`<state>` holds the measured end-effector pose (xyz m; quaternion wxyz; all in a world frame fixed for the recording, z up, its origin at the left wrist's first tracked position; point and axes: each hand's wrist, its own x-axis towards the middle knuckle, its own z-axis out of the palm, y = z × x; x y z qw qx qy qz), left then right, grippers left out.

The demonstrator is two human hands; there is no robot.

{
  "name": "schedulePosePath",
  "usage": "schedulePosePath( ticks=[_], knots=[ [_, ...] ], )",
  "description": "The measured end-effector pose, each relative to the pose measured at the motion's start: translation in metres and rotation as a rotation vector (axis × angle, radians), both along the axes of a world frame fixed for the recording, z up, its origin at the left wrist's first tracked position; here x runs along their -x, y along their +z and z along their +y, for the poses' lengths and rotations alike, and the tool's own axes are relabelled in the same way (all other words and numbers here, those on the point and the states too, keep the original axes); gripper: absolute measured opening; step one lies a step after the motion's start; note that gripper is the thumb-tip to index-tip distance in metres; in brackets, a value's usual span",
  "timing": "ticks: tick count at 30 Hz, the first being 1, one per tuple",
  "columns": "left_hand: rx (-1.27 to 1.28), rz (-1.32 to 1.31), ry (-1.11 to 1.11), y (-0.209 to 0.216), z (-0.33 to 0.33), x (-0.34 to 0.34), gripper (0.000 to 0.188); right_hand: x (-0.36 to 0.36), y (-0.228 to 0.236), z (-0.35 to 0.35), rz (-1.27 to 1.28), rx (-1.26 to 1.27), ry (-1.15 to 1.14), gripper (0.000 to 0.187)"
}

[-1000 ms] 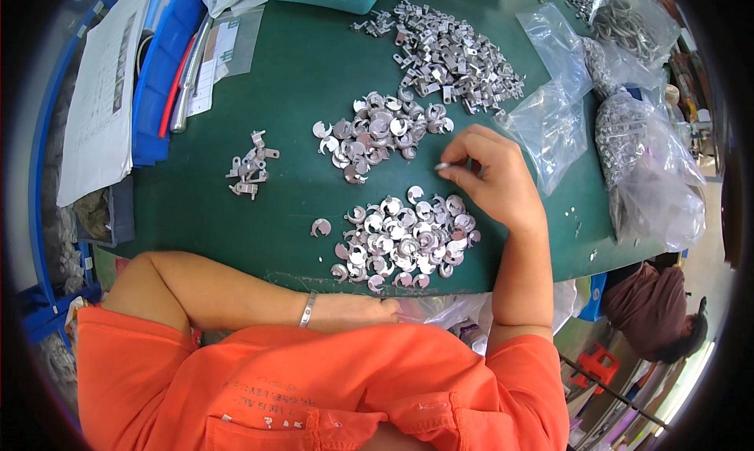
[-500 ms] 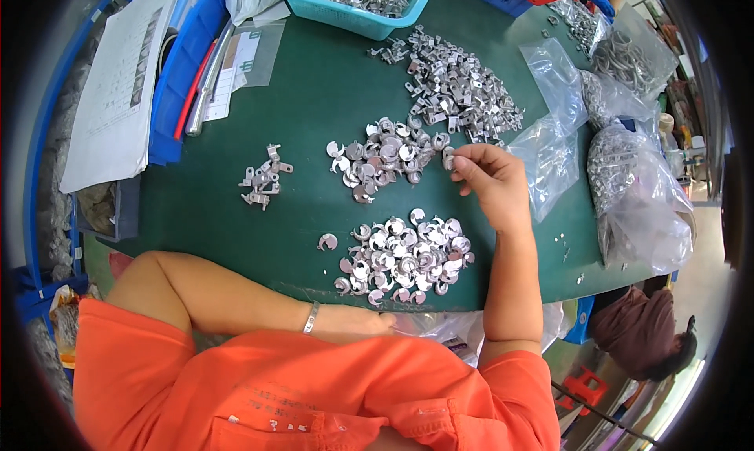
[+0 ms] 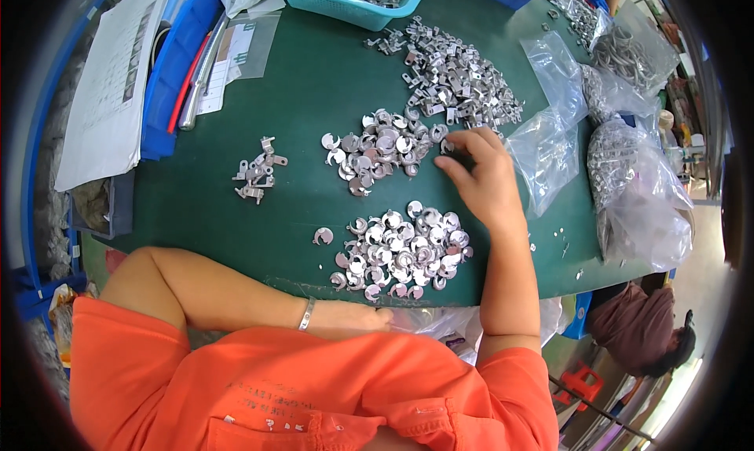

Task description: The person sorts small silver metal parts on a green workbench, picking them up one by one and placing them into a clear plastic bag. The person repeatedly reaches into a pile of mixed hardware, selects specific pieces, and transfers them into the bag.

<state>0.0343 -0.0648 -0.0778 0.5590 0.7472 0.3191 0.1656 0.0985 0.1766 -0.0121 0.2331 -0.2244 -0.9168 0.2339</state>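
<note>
My right hand (image 3: 488, 177) is over the green table with thumb and fingers apart. Its index fingertip is beside a small silver metal piece (image 3: 446, 146) at the right end of a pile of round metal pieces (image 3: 385, 146). Nearer to me lies a second heap of shiny, notched metal discs (image 3: 404, 251). At the far right of the middle pile is a big heap of small metal brackets (image 3: 459, 78); several more brackets (image 3: 258, 170) lie off to the left. My left hand (image 3: 363, 317) is low at the table's front edge, beside clear plastic; its fingers are hidden.
A turquoise basket (image 3: 353, 5) of metal parts stands at the back. Blue trays (image 3: 169, 97) with papers and pens are at left. Clear bags (image 3: 628, 176) of parts line the right, next to a flat plastic bag (image 3: 550, 156). Another person (image 3: 640, 329) is beyond, at right.
My right thumb and fingers have parted from their pinch on a small round metal piece, which now lies by the pile. My left hand has barely moved. The view has shifted slightly.
</note>
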Motion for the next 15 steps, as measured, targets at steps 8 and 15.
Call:
schedulePosePath(
  ticks=[8,15],
  knots=[
    [-0.025,-0.038,0.007,0.009,0.003,0.006,0.020,-0.014,0.009,0.010,0.056,0.970,-0.169,0.013],
    [-0.118,-0.022,0.025,-0.011,-0.006,-0.004,0.021,-0.026,0.035,0.010,-0.127,0.990,0.254,0.009]
  ],
)
